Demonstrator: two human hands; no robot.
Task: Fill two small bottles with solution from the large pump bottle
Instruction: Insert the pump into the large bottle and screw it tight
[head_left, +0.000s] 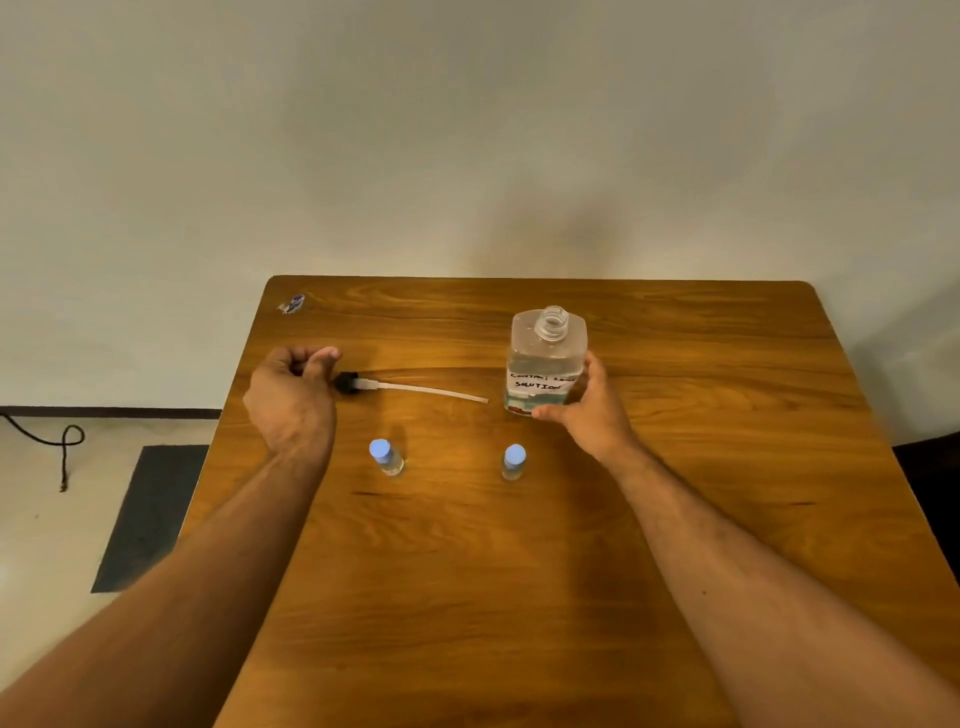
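Note:
The large clear bottle (545, 358) stands upright at the right of the wooden table (519, 571), its neck uncapped, with a handwritten "solution" label. My right hand (587, 410) grips its lower right side. The pump (347, 383), a black head with a long white tube, lies flat on the table and points right. My left hand (291, 400) hovers just left of the black head with fingers curled and nothing between them. Two small clear bottles, one on the left (385, 458) and one on the right (513, 462), stand upright nearer me, each with a light blue cap on.
A small crumpled wrapper (292, 303) lies at the table's far left corner. The table's far edge meets a plain wall. To the left, on the floor, are a dark mat (150, 514) and a black cable (62, 441).

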